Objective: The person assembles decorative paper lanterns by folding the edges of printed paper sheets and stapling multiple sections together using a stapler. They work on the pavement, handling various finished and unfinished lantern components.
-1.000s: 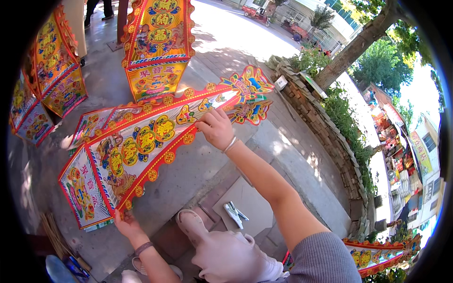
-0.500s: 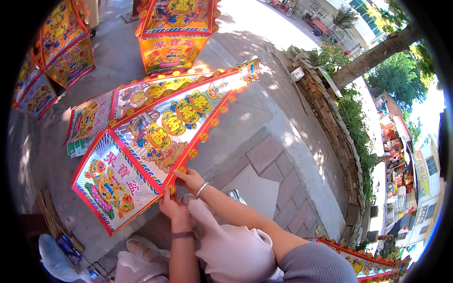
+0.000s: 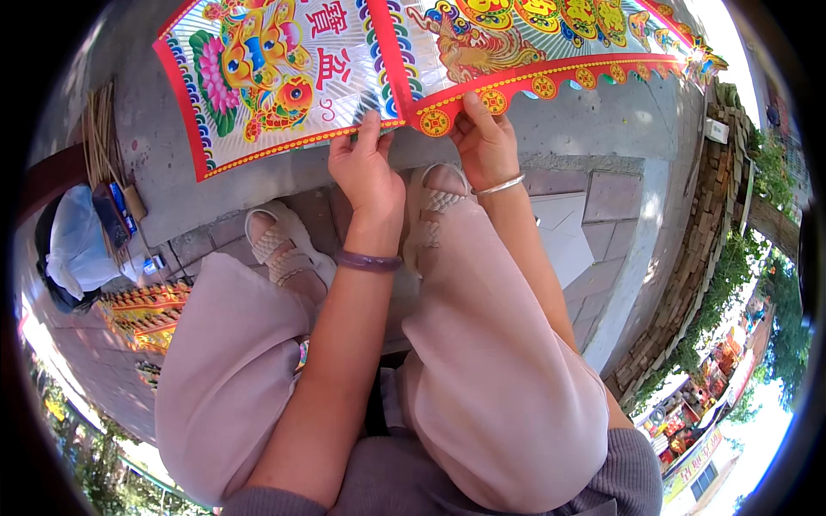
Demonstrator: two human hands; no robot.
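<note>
A shiny printed paper decoration (image 3: pixel 284 95) with several panels spans the top of the view, its upper part cut off. It carries lotus, fish and gold medallion pictures and a red border with scalloped coin trim (image 3: pixel 544 87). My left hand (image 3: pixel 368 168), above a purple bangle, pinches the bottom edge of the lower panel between thumb and fingers. Close by on the right, my right hand (image 3: pixel 489 144), with a silver bracelet at the wrist, grips the scalloped trim near the red band, thumb on the face and fingers behind.
My knees (image 3: pixel 499 344) and sandals (image 3: pixel 288 245) are below the decoration. At left stand thin sticks (image 3: pixel 101 142), a pale plastic bag (image 3: pixel 82 241) and stacked printed paper (image 3: pixel 151 314). White card (image 3: pixel 559 236) lies on the paving at right, before a brick stack (image 3: pixel 688 284).
The view has tilted down toward my lap, so the decoration appears higher and larger. My hands are farther apart, the left now on the lower panel's bottom edge.
</note>
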